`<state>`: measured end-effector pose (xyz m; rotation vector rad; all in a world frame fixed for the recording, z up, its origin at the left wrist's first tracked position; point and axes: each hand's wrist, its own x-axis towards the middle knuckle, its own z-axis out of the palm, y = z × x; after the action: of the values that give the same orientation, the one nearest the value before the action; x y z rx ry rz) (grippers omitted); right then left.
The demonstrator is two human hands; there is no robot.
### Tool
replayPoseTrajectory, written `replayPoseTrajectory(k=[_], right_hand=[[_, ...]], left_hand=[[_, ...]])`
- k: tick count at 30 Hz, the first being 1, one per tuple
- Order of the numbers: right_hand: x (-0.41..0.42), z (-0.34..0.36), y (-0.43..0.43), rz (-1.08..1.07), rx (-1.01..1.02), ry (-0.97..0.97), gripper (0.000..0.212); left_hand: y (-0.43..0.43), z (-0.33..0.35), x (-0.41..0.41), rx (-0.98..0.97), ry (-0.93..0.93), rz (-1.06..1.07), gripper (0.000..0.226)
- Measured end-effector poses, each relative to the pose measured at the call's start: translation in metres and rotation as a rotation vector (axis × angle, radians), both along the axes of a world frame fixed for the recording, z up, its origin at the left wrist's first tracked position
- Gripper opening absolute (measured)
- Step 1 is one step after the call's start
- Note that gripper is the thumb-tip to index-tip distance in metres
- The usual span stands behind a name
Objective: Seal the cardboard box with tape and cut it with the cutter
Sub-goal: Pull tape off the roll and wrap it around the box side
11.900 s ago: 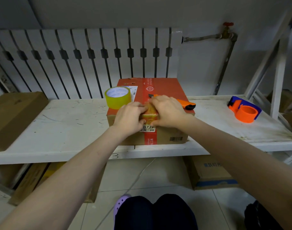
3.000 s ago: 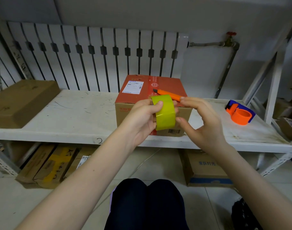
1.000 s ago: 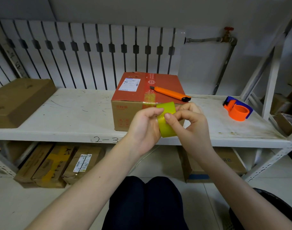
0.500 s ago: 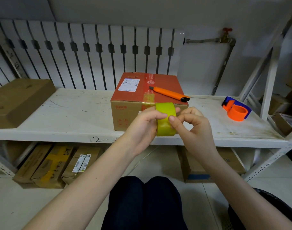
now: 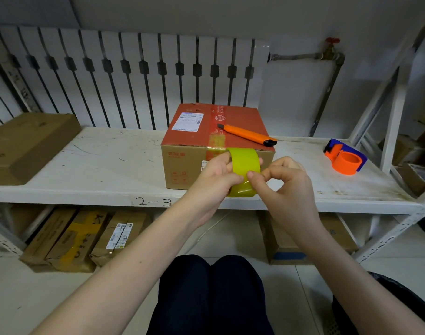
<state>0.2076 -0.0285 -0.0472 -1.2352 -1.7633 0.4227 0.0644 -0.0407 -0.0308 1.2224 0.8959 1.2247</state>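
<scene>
White shelf (image 5: 105, 165), worn and scratched. Cardboard box (image 5: 182, 165) sits at its middle, flaps down, stiff-walled, looks light. Orange cutter (image 5: 247, 135) lies on the box lid, untouched. Tape roll (image 5: 245, 163) held in front of the box: left hand (image 5: 214, 180) clamped around it, right hand (image 5: 286, 184) pinching at the film's edge. Film thin, slick, likely clingy; take the free end between thumb and forefinger.

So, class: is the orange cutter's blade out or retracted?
Cannot tell. The cutter lies untouched on the box; its tip is too small to judge.
</scene>
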Motion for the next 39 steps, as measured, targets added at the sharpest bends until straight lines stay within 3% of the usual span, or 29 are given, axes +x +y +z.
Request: replayPoseTrajectory(k=[7,12,19,22,24,31,39], right_hand=[[-0.002,-0.001,-0.006,0.005,0.065,0.075,0.028],[0.0,-0.004,-0.007,0.056,-0.037,0.149,0.03],[-0.001,-0.006,-0.014,0.165,-0.231,0.461,0.033],[0.003,-0.006,-0.015,0.123,-0.319,0.628,0.03],[0.013,-0.005,-0.012,0.057,-0.254,0.723,0.021],[0.012,-0.007,-0.005,0.141,0.405,0.027,0.016],[0.006,-0.001,-0.001,0.111,0.234,-0.024,0.031]], left_hand=[[-0.002,-0.002,0.003,0.049,0.042,0.092,0.048],[-0.003,-0.003,-0.001,0.041,0.062,0.099,0.047],[0.0,-0.004,-0.003,-0.028,0.042,0.104,0.042],[0.001,-0.004,-0.005,-0.064,0.02,0.11,0.04],[0.004,-0.004,-0.014,-0.103,-0.006,0.143,0.042],[0.005,0.0,-0.013,-0.121,-0.038,0.062,0.042],[0.002,0.0,-0.014,-0.065,-0.027,0.021,0.042]])
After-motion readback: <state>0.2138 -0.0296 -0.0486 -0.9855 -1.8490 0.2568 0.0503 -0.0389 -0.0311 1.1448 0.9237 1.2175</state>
